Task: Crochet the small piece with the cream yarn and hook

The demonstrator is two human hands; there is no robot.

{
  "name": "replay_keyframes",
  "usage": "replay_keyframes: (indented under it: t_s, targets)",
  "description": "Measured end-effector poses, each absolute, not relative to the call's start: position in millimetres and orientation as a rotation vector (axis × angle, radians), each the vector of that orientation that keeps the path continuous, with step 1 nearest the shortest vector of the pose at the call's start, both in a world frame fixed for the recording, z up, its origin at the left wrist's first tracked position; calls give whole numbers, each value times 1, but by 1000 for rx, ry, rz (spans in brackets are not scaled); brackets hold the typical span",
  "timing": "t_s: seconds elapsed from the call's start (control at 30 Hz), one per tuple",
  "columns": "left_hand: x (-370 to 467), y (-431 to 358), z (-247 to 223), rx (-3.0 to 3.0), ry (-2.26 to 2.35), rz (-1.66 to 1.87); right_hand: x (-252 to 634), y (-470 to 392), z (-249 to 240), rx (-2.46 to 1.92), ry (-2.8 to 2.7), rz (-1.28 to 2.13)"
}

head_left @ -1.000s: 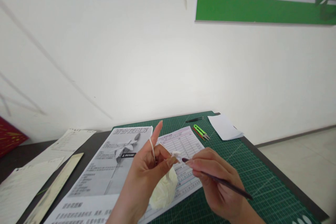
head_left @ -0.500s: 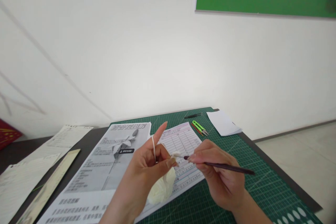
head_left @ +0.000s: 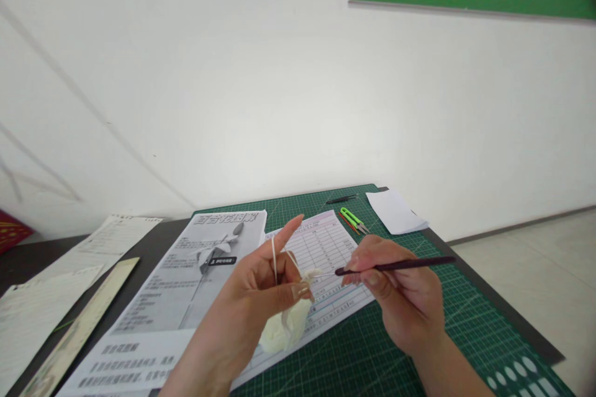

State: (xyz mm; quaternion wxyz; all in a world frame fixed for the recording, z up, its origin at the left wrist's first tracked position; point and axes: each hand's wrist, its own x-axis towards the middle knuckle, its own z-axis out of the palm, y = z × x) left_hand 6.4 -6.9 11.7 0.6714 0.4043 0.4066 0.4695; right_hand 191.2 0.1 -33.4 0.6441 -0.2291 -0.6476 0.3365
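Observation:
Between thumb and fingers my left hand [head_left: 265, 291] pinches a small piece of cream crochet work [head_left: 311, 274], its index finger raised with yarn looped round it. My right hand [head_left: 400, 298] grips a dark purple crochet hook [head_left: 400, 265], whose thin metal tip points left and touches the piece. A pale cream yarn ball [head_left: 282, 330] lies on the printed papers below my left hand, partly hidden by it. How the yarn sits on the hook's tip is too small to tell.
Green thread snips [head_left: 352, 219], a red tool and black tweezers [head_left: 341, 200] lie on the green cutting mat [head_left: 354, 356]. White paper [head_left: 395, 211] sits at the back right. Printed sheets [head_left: 139, 316], a ruler-like strip [head_left: 81, 329] and handwritten pages [head_left: 46, 304] lie at left.
My right hand has shifted slightly right, and the hook has turned from slanting down at its right end to nearly level, slightly raised. The view has tilted down a little.

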Motion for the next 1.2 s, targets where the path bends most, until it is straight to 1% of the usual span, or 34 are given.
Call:
replay_keyframes:
  t_s: [0.3,0.5,0.87,1.2]
  targets:
    - [-1,-1,4,861,721,899,193,7,-32,-454,-1359,979]
    - [-3,-1,5,849,738,844,198,11,-33,-426,-1336,1022]
    - [-1,-3,6,867,766,920,182,17,-29,-477,-914,1469]
    - [2,-4,8,838,719,984,170,11,-30,-543,-810,1565]
